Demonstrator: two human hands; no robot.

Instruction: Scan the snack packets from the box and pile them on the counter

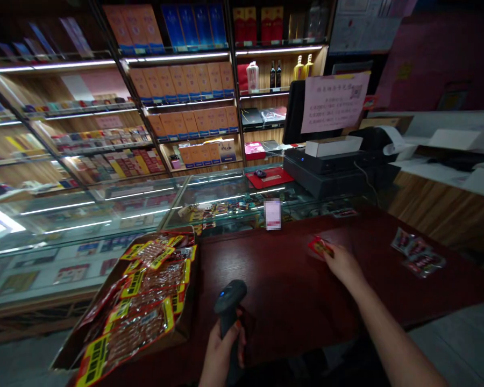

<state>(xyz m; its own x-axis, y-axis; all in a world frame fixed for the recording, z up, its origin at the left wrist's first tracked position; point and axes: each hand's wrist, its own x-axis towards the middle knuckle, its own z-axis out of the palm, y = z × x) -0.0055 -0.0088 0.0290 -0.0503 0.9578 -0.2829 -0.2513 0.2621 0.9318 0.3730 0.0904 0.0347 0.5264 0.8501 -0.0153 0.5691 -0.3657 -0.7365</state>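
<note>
snack box (105, 322) left on counter (290, 290); register (339, 169) behind
</note>
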